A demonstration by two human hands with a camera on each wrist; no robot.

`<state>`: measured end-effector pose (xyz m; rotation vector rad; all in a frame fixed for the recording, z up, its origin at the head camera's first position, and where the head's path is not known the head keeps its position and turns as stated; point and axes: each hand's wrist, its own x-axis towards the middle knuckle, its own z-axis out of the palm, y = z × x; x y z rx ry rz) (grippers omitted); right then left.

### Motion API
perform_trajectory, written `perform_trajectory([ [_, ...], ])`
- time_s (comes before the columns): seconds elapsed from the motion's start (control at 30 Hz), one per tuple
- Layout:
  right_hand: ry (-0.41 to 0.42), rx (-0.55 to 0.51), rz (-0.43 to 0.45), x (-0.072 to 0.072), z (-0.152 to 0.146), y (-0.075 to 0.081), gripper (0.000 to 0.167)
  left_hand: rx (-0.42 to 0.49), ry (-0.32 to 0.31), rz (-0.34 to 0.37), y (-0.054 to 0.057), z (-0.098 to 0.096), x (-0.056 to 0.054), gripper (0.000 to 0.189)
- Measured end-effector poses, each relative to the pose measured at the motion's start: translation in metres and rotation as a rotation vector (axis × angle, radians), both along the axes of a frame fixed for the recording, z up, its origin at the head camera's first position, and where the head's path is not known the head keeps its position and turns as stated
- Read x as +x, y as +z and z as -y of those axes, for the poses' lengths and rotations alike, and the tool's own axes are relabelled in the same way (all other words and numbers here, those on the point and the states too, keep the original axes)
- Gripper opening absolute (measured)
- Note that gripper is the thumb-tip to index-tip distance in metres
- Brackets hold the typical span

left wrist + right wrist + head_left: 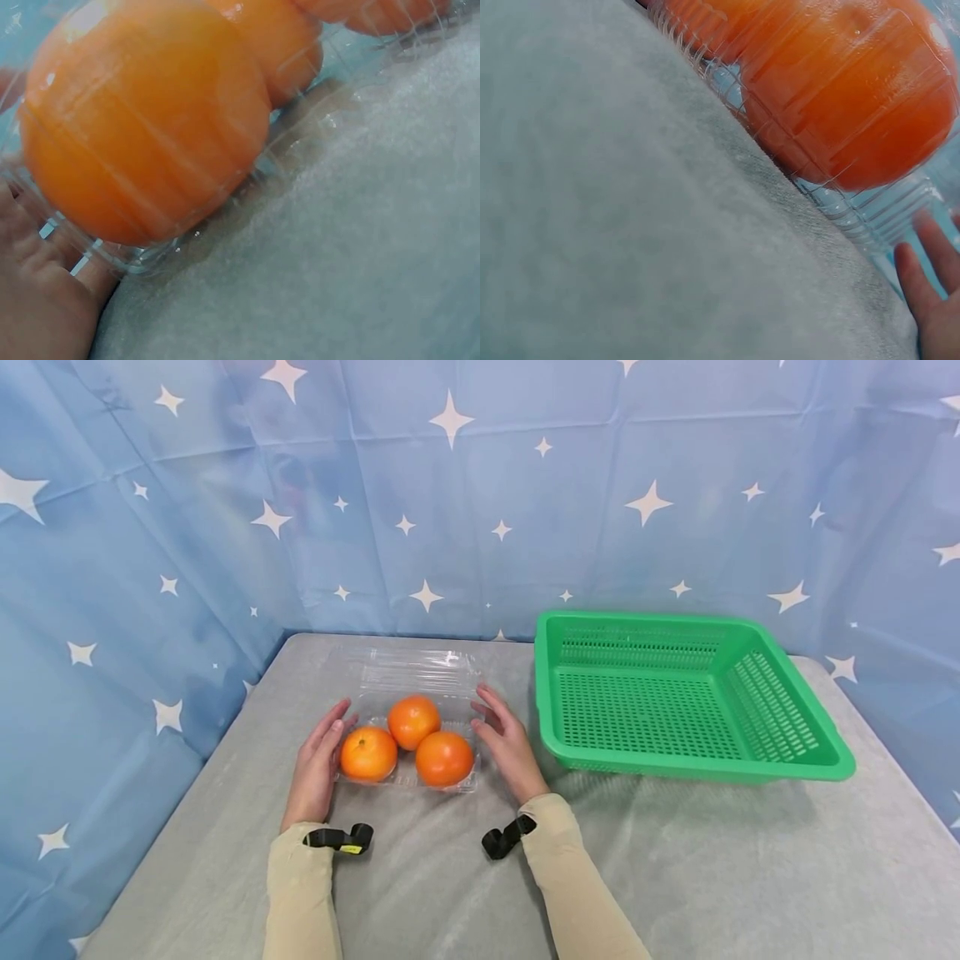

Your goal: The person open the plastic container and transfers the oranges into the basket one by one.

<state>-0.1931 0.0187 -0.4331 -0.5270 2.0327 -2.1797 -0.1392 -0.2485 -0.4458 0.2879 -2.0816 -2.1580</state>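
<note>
From my remote post I watch the person's bare left hand (311, 768) and bare right hand (508, 752) flank a clear, ribbed plastic clamshell container (406, 774). The left fingers are relaxed and loosely extended along the container's side, gripping nothing; the right fingers are spread apart on the opposite side, also without a grip, and I cannot tell whether they touch the plastic. Between the two sets of fingers, three round, glossy orange fruits sit in the base: one (368, 754) beside the left fingers, one (444, 759) nearer the right, and one (414, 722) behind them. The open transparent lid (420, 670) lies beyond the fingertips. Right of the right fingers, well apart, I see a green, rectangular, perforated plastic basket (697, 766) on the grey cloth-like tabletop (427, 885).
</note>
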Motion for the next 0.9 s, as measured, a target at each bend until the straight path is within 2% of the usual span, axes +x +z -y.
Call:
perform_trajectory([
  [0.57,0.006,-0.018,0.018,-0.0025,-0.0006,-0.0024,0.05,-0.01,0.004,0.024,0.0009,-0.0008,0.0001,0.057],
  [0.9,0.007,-0.017,0.005,-0.0026,-0.0005,-0.0012,0.053,-0.001,0.003,0.006,-0.0004,-0.0002,0.0001,0.056],
])
